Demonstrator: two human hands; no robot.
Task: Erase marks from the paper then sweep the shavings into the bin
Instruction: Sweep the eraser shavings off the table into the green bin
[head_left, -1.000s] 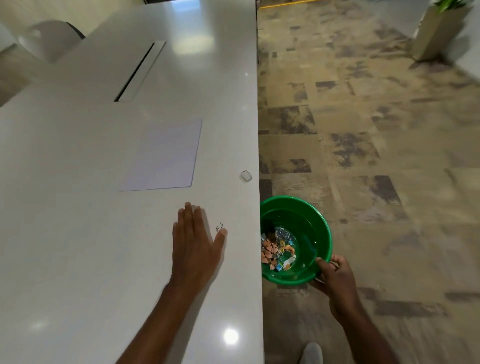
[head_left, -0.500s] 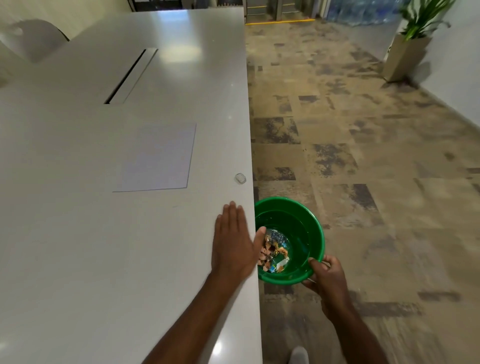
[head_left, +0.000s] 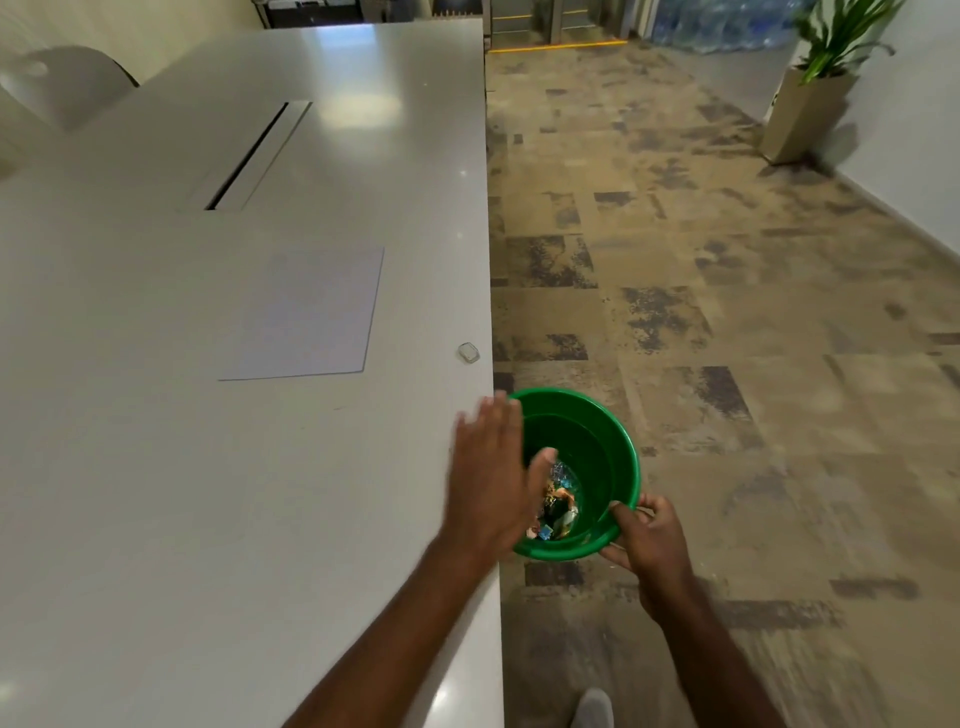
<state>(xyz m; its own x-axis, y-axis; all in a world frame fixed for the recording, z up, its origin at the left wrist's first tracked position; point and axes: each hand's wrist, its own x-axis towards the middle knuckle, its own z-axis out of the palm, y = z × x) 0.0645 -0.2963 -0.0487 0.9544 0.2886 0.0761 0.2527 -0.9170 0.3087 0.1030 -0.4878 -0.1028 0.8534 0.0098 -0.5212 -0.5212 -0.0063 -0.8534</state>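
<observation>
A white sheet of paper (head_left: 306, 314) lies flat on the pale table (head_left: 156, 493), with no marks visible on it. A small white eraser (head_left: 468, 353) sits close to the table's right edge. A green bin (head_left: 615, 447), holding scraps at its bottom, is held just below that edge. My right hand (head_left: 644, 535) grips the bin's near rim. My left hand (head_left: 488, 478) is flat and open, fingers together, reaching past the table edge over the bin's left rim. No shavings show on the table.
A long slot (head_left: 254, 156) runs along the table's far part. A pale chair back (head_left: 62, 83) stands at the far left. A potted plant (head_left: 815, 98) stands by the wall at the far right. Patterned floor (head_left: 727, 312) fills the right side.
My left hand has swept right across the table and now overhangs the bin. The small dark specks beside it a second ago are gone from the table. The bin stays held.
</observation>
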